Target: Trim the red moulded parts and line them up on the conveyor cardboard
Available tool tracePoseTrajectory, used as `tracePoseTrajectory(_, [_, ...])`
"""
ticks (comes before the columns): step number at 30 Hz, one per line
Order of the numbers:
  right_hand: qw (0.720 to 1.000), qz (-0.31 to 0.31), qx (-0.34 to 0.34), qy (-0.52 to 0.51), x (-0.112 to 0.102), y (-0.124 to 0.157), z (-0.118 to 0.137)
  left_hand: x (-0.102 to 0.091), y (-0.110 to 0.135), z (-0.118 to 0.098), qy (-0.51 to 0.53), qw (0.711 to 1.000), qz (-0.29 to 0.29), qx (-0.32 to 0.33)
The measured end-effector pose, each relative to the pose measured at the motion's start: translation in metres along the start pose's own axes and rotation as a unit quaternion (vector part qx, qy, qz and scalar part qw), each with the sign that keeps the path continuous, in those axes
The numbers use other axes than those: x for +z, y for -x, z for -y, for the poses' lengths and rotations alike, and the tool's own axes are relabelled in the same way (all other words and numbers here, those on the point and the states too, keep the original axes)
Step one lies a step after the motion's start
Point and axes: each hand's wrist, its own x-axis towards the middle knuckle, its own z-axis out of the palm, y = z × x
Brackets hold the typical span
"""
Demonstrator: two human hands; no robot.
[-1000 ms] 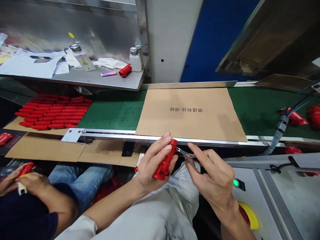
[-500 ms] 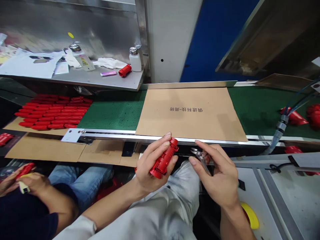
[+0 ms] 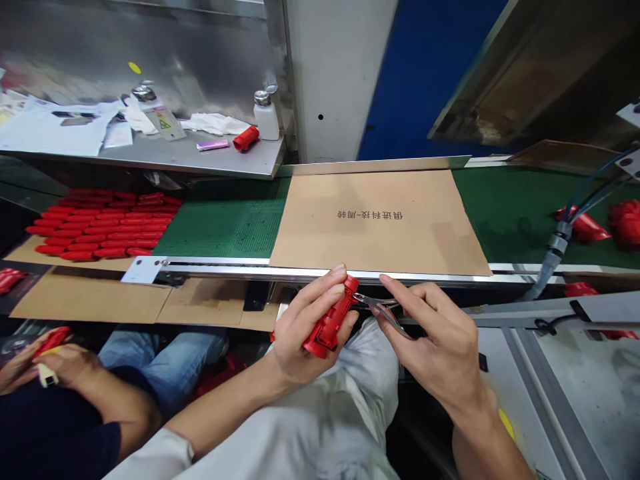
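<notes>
Right here at your lap, your left hand [image 3: 306, 337] has the red part [image 3: 327, 325], left fingers [image 3: 315, 295] curled firmly round it, the part tilted with its top end pointing up and right. Your right hand [image 3: 437, 340] comes in with small cutters [image 3: 383, 309], right fingers [image 3: 404, 288] and thumb closed on them, and the tips are right at that top end, touching it as far as this view shows. Beneath your hands, pale trousers [image 3: 345, 393]. Down at lower left, a co-worker's hands [image 3: 35, 363] hold a smaller red piece [image 3: 53, 340] and a pale yellow tool [image 3: 47, 375], above jeans [image 3: 160, 360]. Just past your hands runs a steel rail [image 3: 300, 273], then the green belt [image 3: 225, 223] carrying a cardboard sheet [image 3: 380, 220] with dark printed characters. Left of that, rows of red parts [image 3: 100, 227] lie packed on cardboard. Far right, more red parts [image 3: 585, 228] sit on the belt beneath blue hoses [image 3: 595, 187]. Up at upper left, a steel shelf [image 3: 150, 163] holds papers [image 3: 60, 123], a white cloth [image 3: 215, 123], a bottle [image 3: 266, 117] and one red cap [image 3: 246, 139].
</notes>
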Motion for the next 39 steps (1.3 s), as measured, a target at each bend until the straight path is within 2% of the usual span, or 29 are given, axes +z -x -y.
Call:
tracePoseTrajectory(11, [0.998, -0.011, -0.028, 0.056, 0.0, 0.003, -0.003, 0.002, 0.004, 0.001, -0.001, 1.0, 0.013, -0.001])
tracePoseTrajectory(13, [1.0, -0.013, 0.001, 0.012, 0.004, 0.003, -0.005, 0.002, 0.004, 0.001, 0.007, 1.0, 0.014, -0.011])
tracePoseTrajectory(14, [0.998, -0.015, 0.039, -0.039, 0.006, 0.003, -0.007, 0.002, 0.004, 0.001, 0.01, 1.0, 0.012, -0.016])
tracePoseTrajectory(15, [0.99, -0.017, 0.09, -0.111, 0.008, 0.003, -0.009, 0.002, 0.003, 0.001, 0.014, 1.0, 0.01, -0.022])
tracePoseTrajectory(16, [0.969, -0.016, 0.147, -0.196, 0.009, 0.004, -0.012, 0.001, 0.003, 0.001, 0.017, 0.999, 0.007, -0.027])
tracePoseTrajectory(18, [0.906, -0.009, 0.239, -0.349, 0.009, 0.006, -0.016, 0.0, 0.003, 0.0, 0.021, 0.999, 0.006, -0.037])
tracePoseTrajectory(19, [0.883, -0.003, 0.263, -0.389, 0.008, 0.008, -0.018, 0.0, 0.003, 0.0, 0.023, 0.999, 0.007, -0.044])
tracePoseTrajectory(20, [0.876, 0.004, 0.269, -0.401, 0.007, 0.009, -0.018, 0.0, 0.003, 0.0, 0.025, 0.998, 0.01, -0.051])
tracePoseTrajectory(23, [0.898, 0.022, 0.248, -0.362, 0.002, 0.013, -0.017, 0.003, 0.004, -0.001, 0.068, 0.992, 0.005, -0.105])
tracePoseTrajectory(26, [0.898, 0.037, 0.228, -0.375, 0.002, 0.016, -0.013, 0.006, 0.004, 0.001, 0.159, 0.966, -0.025, -0.202])
tracePoseTrajectory(29, [0.905, 0.057, 0.221, -0.358, 0.004, 0.017, -0.009, 0.006, 0.001, 0.004, 0.185, 0.946, 0.002, -0.267])
tracePoseTrajectory(34, [0.921, 0.066, 0.214, -0.319, 0.007, 0.017, 0.004, 0.001, -0.001, 0.01, 0.182, 0.942, 0.063, -0.275])
tracePoseTrajectory(39, [0.915, 0.053, 0.201, -0.346, 0.015, 0.017, 0.018, 0.003, 0.002, 0.008, 0.193, 0.934, 0.129, -0.272])
